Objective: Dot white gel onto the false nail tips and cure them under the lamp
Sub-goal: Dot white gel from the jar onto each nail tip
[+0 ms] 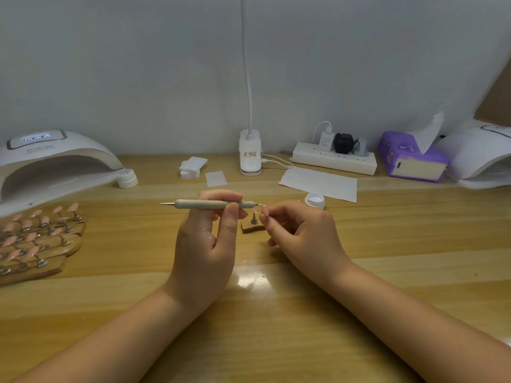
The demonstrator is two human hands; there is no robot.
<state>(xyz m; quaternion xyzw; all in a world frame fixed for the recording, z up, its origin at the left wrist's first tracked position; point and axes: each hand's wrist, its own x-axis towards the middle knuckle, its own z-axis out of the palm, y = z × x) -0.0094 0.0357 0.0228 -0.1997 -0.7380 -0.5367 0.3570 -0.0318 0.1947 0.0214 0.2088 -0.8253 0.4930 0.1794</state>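
Grey dotting tool [211,204] lies level in the left hand's [206,239] pinch — right hand [300,233] pinches a nail tip [265,209] beside its point.

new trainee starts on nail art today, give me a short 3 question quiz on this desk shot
1. True or false: the left hand holds the grey double-ended dotting tool roughly level.
2. Multiple choice: where is the open small white gel jar? A) inside the lit white curing lamp B) on the wooden table just beyond the right hand C) on the purple tissue pack
3. Fill in: the wooden stands of pink false nail tips sit on the table's ____ side.

Key: 1 true; 2 B; 3 left
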